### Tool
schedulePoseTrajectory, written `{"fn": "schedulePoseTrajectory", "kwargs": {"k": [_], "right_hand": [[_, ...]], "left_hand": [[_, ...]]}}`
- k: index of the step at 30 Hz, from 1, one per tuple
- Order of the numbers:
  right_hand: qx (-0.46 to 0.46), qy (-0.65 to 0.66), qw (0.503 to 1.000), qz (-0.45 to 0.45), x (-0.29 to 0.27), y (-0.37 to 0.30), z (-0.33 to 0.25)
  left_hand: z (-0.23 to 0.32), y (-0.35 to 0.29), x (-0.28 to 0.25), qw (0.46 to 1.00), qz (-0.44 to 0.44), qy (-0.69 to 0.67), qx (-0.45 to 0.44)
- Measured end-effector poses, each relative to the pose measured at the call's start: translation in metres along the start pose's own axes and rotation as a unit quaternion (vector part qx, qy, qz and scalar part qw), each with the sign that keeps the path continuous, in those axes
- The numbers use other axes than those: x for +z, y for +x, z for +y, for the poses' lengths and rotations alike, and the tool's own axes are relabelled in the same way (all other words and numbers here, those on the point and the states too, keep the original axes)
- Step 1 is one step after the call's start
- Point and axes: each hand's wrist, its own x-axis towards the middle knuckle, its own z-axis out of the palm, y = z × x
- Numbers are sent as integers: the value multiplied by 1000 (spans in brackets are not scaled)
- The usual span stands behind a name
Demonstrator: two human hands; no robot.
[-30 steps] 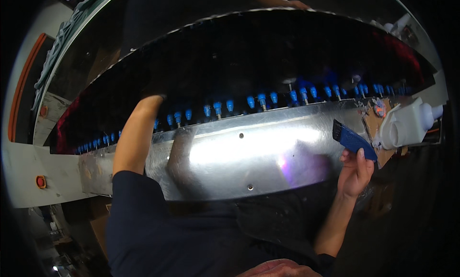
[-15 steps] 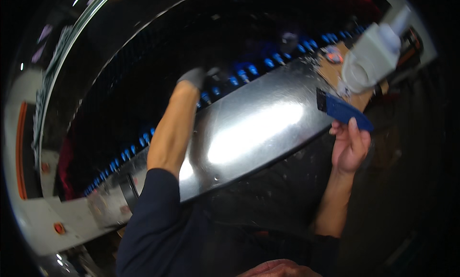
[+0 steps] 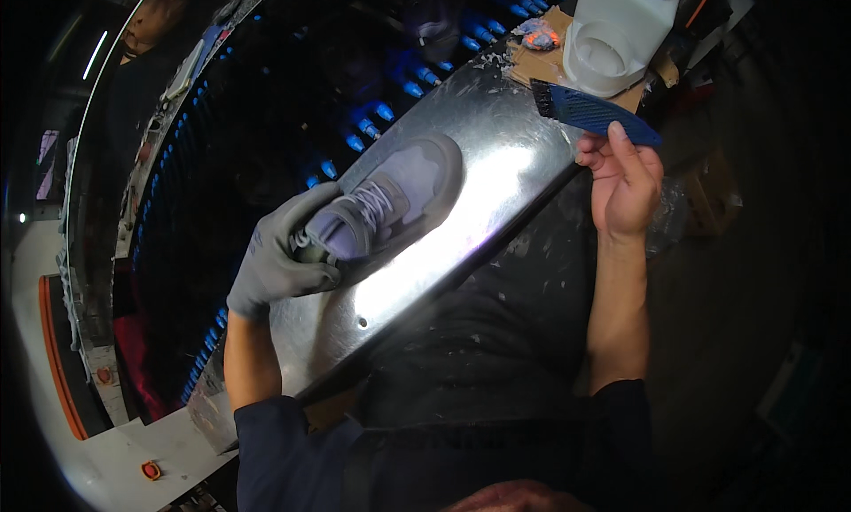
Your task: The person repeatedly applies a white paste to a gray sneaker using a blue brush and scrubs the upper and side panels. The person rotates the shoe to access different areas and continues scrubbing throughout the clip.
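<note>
A grey lace-up sneaker (image 3: 417, 179) is tilted over the shiny metal ledge (image 3: 523, 126), its toe pointing up and to the right. My left hand (image 3: 275, 259), in a grey glove, is closed around its heel end; part of the heel is hidden by the glove. Off the ledge's right edge, my bare right hand (image 3: 628, 184) pinches a flat brush (image 3: 589, 111) by its blue handle. The dark bristles point left, toward a white plastic container (image 3: 612, 33) with a round open cup at its front.
Cardboard (image 3: 536, 67) with dried white residue lies under the container, and a crumpled orange-and-white lump (image 3: 538, 35) rests on it. Blue-lit tips (image 3: 368, 126) line the ledge's far side, before a dark opening. A small orange-red knob (image 3: 152, 469) is at lower left.
My left hand has come back from the dark opening and now holds the sneaker over the ledge. My right hand still holds the brush. The whole view has shifted.
</note>
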Motion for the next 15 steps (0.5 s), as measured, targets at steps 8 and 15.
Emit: {"fn": "schedulePoseTrajectory", "kwargs": {"k": [8, 15], "right_hand": [[6, 16, 1000, 24, -4, 2, 2], [-27, -5, 999, 42, -27, 10, -15]], "left_hand": [[74, 51, 70, 957, -23, 214, 196], [44, 131, 64, 868, -193, 456, -36]]}}
